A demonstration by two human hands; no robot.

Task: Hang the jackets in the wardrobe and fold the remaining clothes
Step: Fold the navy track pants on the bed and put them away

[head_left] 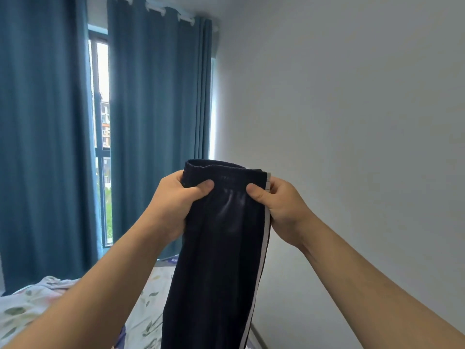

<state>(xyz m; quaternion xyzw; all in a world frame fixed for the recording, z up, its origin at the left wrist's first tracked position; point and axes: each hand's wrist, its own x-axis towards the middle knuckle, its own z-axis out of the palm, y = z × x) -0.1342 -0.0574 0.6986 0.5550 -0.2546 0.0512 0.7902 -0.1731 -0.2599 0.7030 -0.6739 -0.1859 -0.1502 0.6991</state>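
Observation:
A pair of dark navy track trousers (221, 260) with a white side stripe hangs upright in front of me, elastic waistband at the top. My left hand (176, 205) grips the waistband's left side, thumb in front. My right hand (279, 205) pinches the right side by the stripe. The trouser legs drop down out of view at the bottom edge. Both hands are held up at chest height above the bed.
A bed with leaf-patterned sheets (148, 321) lies below, with a rumpled quilt (50, 285) at the left. Blue curtains (156, 122) hang over a window (102, 137) behind. A plain white wall (352, 122) fills the right.

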